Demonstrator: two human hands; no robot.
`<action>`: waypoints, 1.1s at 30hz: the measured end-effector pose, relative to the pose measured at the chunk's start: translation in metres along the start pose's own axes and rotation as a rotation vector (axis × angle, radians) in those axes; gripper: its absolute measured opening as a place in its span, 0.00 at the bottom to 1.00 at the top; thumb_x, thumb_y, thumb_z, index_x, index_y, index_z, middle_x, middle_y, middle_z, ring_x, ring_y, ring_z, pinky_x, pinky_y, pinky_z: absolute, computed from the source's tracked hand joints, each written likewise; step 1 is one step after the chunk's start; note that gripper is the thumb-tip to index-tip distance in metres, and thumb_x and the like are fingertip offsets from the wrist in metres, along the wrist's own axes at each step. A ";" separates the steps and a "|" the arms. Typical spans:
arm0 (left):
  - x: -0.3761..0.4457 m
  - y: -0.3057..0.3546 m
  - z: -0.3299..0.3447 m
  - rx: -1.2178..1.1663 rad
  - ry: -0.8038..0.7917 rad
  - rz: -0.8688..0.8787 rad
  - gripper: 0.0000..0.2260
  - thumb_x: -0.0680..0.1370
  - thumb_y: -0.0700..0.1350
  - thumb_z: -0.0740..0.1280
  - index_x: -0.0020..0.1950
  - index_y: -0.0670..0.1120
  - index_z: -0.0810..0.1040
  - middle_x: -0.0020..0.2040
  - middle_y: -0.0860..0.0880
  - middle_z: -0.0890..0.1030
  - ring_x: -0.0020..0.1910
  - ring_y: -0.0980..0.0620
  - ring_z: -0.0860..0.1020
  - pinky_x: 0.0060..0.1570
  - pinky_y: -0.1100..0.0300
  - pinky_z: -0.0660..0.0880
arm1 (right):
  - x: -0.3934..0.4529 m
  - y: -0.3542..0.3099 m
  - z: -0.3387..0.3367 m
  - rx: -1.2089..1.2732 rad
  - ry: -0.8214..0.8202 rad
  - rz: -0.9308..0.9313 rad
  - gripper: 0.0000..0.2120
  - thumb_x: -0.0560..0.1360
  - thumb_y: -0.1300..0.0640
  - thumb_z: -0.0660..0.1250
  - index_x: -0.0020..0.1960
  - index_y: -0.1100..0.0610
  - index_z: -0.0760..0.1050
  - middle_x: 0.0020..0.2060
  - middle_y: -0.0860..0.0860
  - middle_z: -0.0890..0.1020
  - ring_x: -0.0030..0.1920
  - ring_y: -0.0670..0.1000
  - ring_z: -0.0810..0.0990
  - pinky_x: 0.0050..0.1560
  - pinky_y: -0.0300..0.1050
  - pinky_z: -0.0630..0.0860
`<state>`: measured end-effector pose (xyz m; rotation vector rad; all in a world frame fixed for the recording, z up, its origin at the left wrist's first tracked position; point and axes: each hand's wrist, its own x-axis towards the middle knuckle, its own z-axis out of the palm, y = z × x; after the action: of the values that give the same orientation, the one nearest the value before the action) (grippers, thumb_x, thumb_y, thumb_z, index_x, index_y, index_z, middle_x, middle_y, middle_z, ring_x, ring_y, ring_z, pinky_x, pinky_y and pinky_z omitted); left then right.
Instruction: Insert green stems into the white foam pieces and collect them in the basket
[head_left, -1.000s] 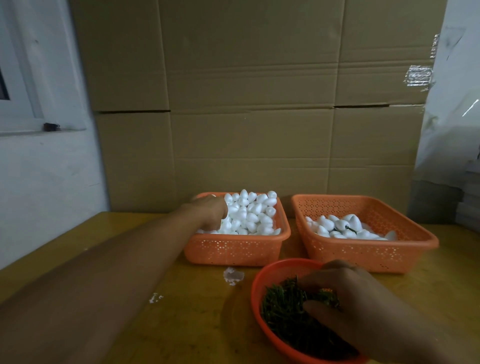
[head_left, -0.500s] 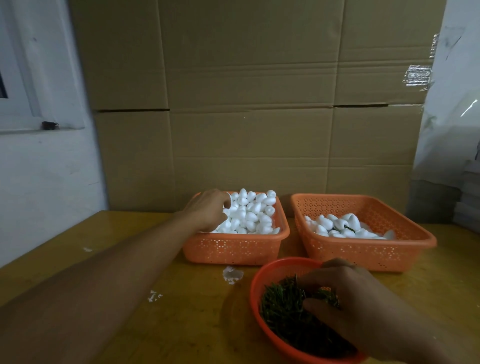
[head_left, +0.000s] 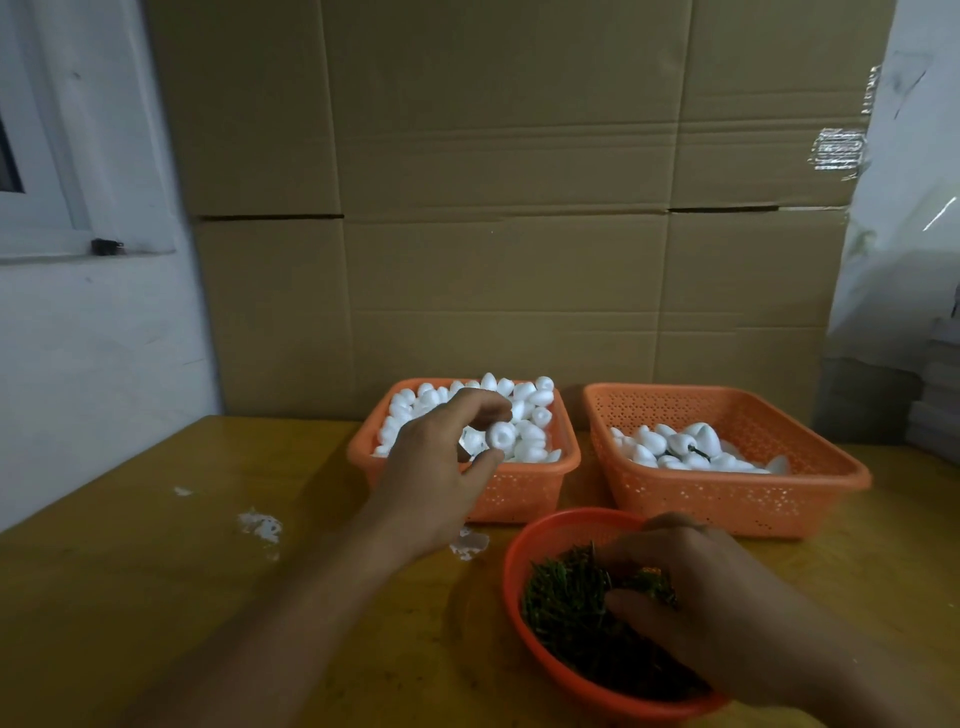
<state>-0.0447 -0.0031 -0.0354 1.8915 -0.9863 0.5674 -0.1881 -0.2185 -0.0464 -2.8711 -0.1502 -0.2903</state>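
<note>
My left hand (head_left: 441, 467) hovers over the near edge of the left orange basket (head_left: 519, 491), pinching white foam pieces (head_left: 491, 435) between thumb and fingers. That basket is heaped with plain white foam pieces (head_left: 530, 402). My right hand (head_left: 696, 592) is down in the round orange bowl (head_left: 540, 535), fingers curled into the pile of green stems (head_left: 561, 608); whether it holds a stem is hidden. The right orange basket (head_left: 727, 493) holds several foam pieces, with a green stem (head_left: 696, 451) showing among them.
Everything sits on a yellow wooden table (head_left: 208, 571) with white foam crumbs (head_left: 260, 525) on its left part. A wall of cardboard boxes (head_left: 493, 208) stands right behind the baskets. A white wall with a window frame is at the left.
My left hand has lifted out of the left basket and drawn back toward me with foam pieces pinched in it. The right hand stays in the bowl of stems.
</note>
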 end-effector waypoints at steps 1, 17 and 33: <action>-0.006 0.005 0.000 -0.043 -0.005 -0.012 0.17 0.76 0.36 0.71 0.58 0.56 0.76 0.54 0.63 0.81 0.56 0.63 0.78 0.46 0.72 0.72 | 0.000 -0.001 0.000 -0.002 0.003 -0.003 0.18 0.76 0.38 0.65 0.66 0.36 0.73 0.58 0.36 0.75 0.60 0.39 0.72 0.65 0.43 0.72; -0.034 0.033 -0.002 -0.298 -0.198 -0.040 0.13 0.82 0.44 0.61 0.60 0.57 0.81 0.52 0.57 0.82 0.52 0.54 0.81 0.51 0.57 0.78 | 0.003 -0.009 0.005 -0.093 -0.066 -0.015 0.10 0.80 0.44 0.63 0.56 0.41 0.82 0.47 0.36 0.80 0.52 0.40 0.67 0.55 0.39 0.72; -0.039 0.036 0.011 -0.535 -0.256 -0.153 0.10 0.77 0.44 0.70 0.56 0.56 0.77 0.57 0.52 0.81 0.59 0.53 0.80 0.53 0.52 0.80 | 0.022 -0.029 0.026 -0.202 -0.130 0.155 0.11 0.78 0.43 0.64 0.51 0.48 0.80 0.44 0.45 0.82 0.45 0.47 0.81 0.48 0.47 0.82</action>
<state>-0.0964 -0.0074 -0.0503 1.5543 -1.0209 -0.0380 -0.1656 -0.1822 -0.0593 -3.0802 0.0838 -0.0939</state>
